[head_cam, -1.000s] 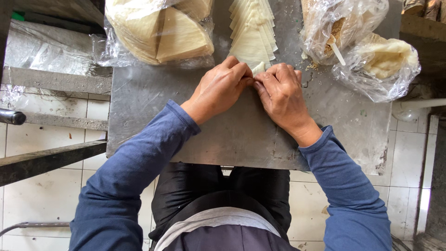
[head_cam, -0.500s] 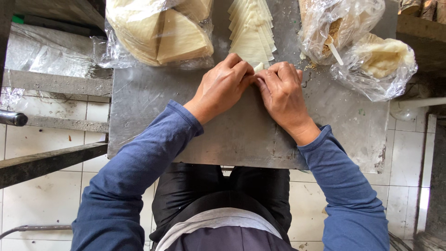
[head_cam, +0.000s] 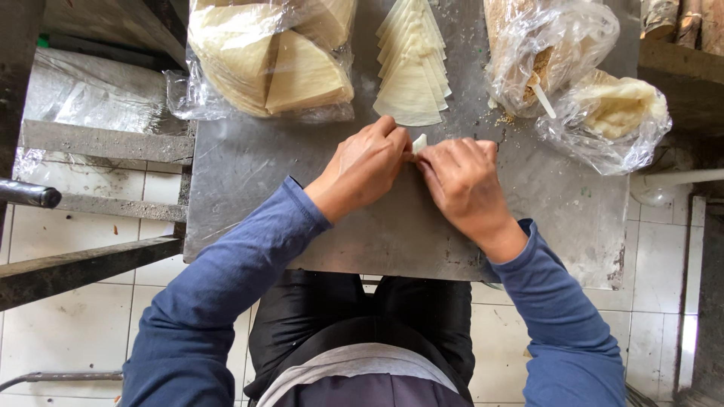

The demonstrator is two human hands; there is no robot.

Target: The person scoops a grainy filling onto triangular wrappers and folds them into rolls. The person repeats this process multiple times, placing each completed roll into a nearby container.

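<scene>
Small pale wrapper piece (head_cam: 419, 142) sits at frame centre, pinched between left hand (head_cam: 365, 167) and right hand (head_cam: 461, 181), both closed on it equally near, its tip pointing up toward the fanned wrapper stack (head_cam: 412, 71) just above, with bare metal table (head_cam: 249, 166) open leftward.

Both hands (head_cam: 413, 167) pinching pale wrapper (head_cam: 419, 142)

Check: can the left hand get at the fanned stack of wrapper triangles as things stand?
Probably yes. The left hand sits just below the fanned stack of wrappers on the metal table, with only bare surface between. But both hands are pinching a small dough piece, so it would have to let go first.
</scene>
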